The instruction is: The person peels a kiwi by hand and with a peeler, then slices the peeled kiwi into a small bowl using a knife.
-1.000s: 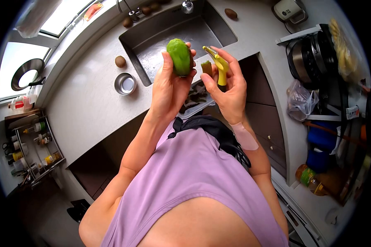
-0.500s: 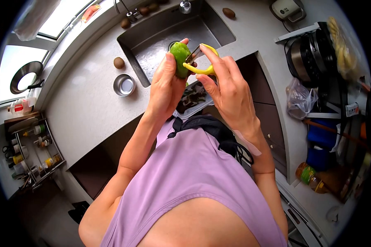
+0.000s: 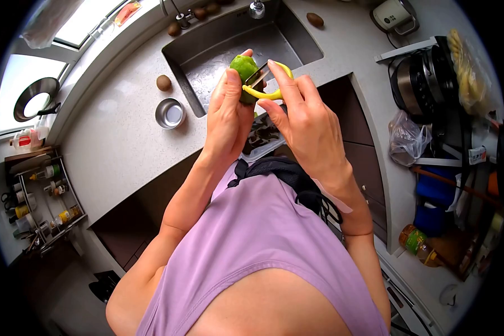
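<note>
two hands with a green fruit and a yellow peeler

nearest, a lilac top (image 3: pixel 252 224) fills the lower view. beyond it, the right hand (image 3: pixel 312 129) has its fingers closed on the yellow peeler (image 3: pixel 263 94). the left hand (image 3: pixel 225 115) has its fingers clamped around the green fruit (image 3: pixel 242 64), which shows over the near edge of the sink (image 3: pixel 207 61); the blade overlaps the fruit's side, though exact contact cannot be told. beneath, a clear container (image 3: pixel 265 150) holds dark scraps. farther off, a metal bowl (image 3: pixel 170 114) and a brown fruit (image 3: pixel 163 83) rest near each other.
</note>
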The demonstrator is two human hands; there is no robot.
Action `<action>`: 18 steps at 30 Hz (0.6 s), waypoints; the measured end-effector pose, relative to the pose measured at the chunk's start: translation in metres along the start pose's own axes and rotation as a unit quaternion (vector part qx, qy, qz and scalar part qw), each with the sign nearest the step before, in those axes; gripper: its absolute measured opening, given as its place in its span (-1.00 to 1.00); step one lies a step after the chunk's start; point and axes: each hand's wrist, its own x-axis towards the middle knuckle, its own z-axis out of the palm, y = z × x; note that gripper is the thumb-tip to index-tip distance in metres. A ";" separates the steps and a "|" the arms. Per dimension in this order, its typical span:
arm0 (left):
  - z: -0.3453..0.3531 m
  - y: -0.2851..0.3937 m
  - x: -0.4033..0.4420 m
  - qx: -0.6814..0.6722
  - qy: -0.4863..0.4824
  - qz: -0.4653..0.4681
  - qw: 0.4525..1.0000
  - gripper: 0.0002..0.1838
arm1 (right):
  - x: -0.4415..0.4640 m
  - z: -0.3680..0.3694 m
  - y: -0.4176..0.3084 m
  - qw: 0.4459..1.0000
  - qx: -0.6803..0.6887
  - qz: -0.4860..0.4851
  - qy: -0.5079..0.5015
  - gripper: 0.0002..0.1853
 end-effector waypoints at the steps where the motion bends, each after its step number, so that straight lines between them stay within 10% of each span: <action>1: 0.000 0.000 0.000 -0.014 0.005 -0.007 1.000 -0.40 | -0.001 0.001 0.000 1.000 -0.001 0.003 0.001 -0.48; 18: 0.002 -0.005 0.000 -0.140 0.062 -0.016 0.988 -0.48 | -0.016 0.018 0.008 0.996 -0.075 -0.037 0.018 -0.39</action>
